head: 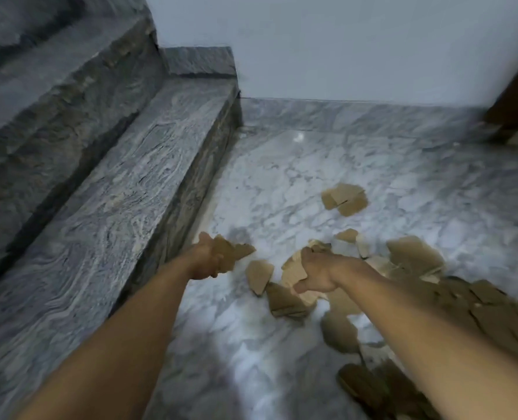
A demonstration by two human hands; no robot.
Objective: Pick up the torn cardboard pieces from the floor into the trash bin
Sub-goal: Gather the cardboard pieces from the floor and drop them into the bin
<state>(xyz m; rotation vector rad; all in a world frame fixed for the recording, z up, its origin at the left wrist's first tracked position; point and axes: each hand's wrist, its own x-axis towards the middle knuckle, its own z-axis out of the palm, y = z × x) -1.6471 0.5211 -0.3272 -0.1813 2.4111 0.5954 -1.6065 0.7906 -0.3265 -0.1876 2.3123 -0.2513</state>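
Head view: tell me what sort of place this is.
Probably an indoor landing at the foot of a staircase: grey veined stone steps climb on the left, a polished white marble floor meets a plain pale wall.

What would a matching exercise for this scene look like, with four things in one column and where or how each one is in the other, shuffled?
Column one
1. left hand
2. right hand
3. lone cardboard cluster
4. grey stone step

Column two
A. lies apart on the marble floor, nearer the wall
B. grips pale cardboard pieces over the scattered pile
C. runs along the floor's left side
D. holds a brown cardboard piece beside the step

Pairs: 1-D, 2-B, 3-A, 4-C
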